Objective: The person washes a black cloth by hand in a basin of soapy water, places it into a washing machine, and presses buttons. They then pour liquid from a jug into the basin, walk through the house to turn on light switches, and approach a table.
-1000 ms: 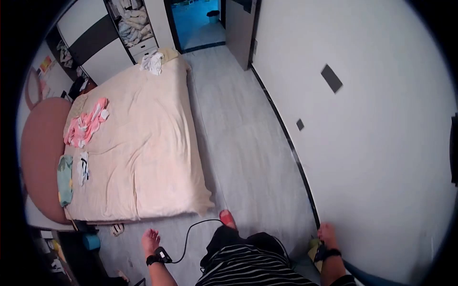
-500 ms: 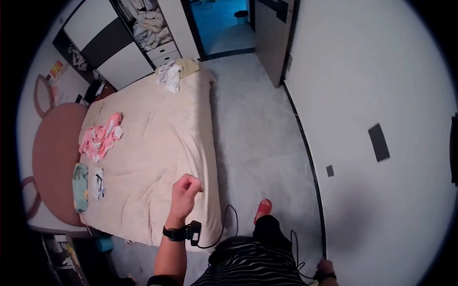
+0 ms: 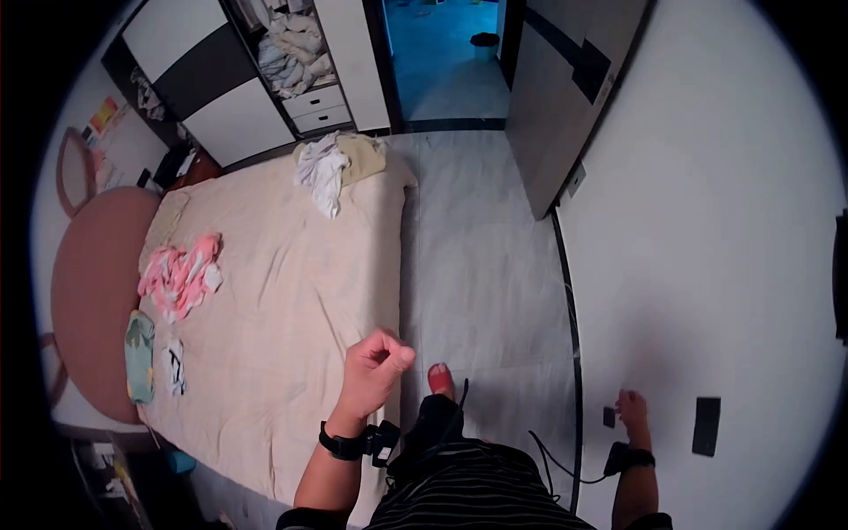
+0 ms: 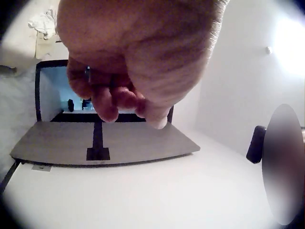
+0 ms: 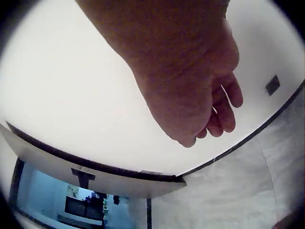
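Observation:
In the head view the left hand (image 3: 373, 373) is raised over the near right edge of the bed (image 3: 291, 283), its fingers loosely curled around nothing. The left wrist view shows that hand (image 4: 138, 52) with bent, relaxed fingers and no object. At the right, the right hand (image 3: 632, 413) hangs in front of the white wall (image 3: 707, 221), near a small dark patch (image 3: 609, 417). Its fingers (image 5: 224, 112) are slightly bent and apart in the right wrist view, holding nothing. Black straps with small devices and cables sit on both wrists.
A grey door (image 3: 556, 106) stands open at a blue-lit doorway. Grey floor (image 3: 477, 265) runs between bed and wall. On the bed lie pink-and-white cloth (image 3: 184, 278), a green cloth (image 3: 140, 353) and white cloth (image 3: 325, 181). A wardrobe (image 3: 238, 119) stands behind the bed.
The left hand has risen from low beside the bed to over its edge. The right hand has moved up along the wall. The view has shifted, and the doorway and door appear larger.

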{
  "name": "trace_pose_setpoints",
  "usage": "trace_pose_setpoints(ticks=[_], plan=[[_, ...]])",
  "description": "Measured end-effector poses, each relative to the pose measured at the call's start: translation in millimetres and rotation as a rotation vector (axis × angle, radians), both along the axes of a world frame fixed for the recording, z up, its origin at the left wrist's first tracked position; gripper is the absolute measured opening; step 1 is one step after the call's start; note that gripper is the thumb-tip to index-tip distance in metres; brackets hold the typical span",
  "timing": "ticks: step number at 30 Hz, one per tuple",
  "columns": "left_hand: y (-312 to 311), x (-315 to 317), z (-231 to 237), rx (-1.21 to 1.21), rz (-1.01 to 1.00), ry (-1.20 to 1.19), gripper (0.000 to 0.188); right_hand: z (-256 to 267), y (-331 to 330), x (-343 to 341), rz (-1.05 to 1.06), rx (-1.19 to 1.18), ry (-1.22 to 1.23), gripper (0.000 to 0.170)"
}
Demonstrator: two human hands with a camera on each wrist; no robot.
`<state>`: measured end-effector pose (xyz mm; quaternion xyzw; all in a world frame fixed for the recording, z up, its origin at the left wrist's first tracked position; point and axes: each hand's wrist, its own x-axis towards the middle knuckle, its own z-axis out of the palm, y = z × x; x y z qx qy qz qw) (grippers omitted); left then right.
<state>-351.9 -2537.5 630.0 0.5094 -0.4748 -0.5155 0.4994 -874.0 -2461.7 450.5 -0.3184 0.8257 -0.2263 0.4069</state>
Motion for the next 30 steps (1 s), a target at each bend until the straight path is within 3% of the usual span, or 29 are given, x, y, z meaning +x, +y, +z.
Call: trace_pose_setpoints(ticks=[3,5,9,12,13,14,15,16,19,21,22,23,24,25,26,30], plan=[[-72,9,3,-0.022,0.002,0.021,0.022,-25,-3,5,0.179,0.1,0.103,0.032],[-120,11,17,-0.077,-0.044,-0.049,0.024,-23,-3,31,-0.137,0.329,0.013,0.031],[-222,-5,73,-0.41,-0.266,-0.214,0.033,-64,26,34,-0.332,0.558,-0.165,0.029],[-300,-32,112,-0.649,-0.512,-0.07,0.033,-97,30,23,-0.394,0.583,-0.247,0.029],[-323,-41,123,-0.685,-0.579,-0.054,0.037,-122,28,13,-0.274,0.587,-0.217,0.031],[-344,-54,128,-0.748,-0.559,0.023,0.037,-172,45,-18,0.288,0.545,-0.008,0.033],[-365,-69,132,-0.811,-0.534,0.098,0.037,-210,53,-45,0.717,0.45,0.207,0.036],[-384,-86,134,-0.841,-0.445,0.153,0.042,-252,59,-77,0.984,0.318,0.365,0.038],[-443,-121,140,-0.959,-0.286,0.266,0.057,-235,-101,-69,0.558,0.489,0.179,0.041],[-493,-124,143,-1.046,-0.287,0.268,0.057,-179,-247,-45,-0.072,0.447,-0.157,0.041],[-514,-123,145,-1.059,-0.289,0.269,0.057,-129,-331,-23,-0.129,0.552,-0.131,0.037],[-534,-122,147,-1.073,-0.292,0.271,0.057,-142,-374,-32,-0.192,0.361,-0.169,0.033],[-553,-120,147,-1.069,-0.258,0.278,0.057,-130,-429,-31,-0.163,0.336,-0.163,0.032],[-571,-117,145,-1.071,-0.236,0.289,0.057,-59,-512,7,0.014,0.39,-0.02,0.033],[-590,-114,142,-1.072,-0.213,0.3,0.056,-62,-547,5,-0.042,0.279,-0.091,0.033],[-668,-86,128,-0.948,-0.241,0.275,0.048,-33,-683,36,0.1,0.085,-0.027,0.03]])
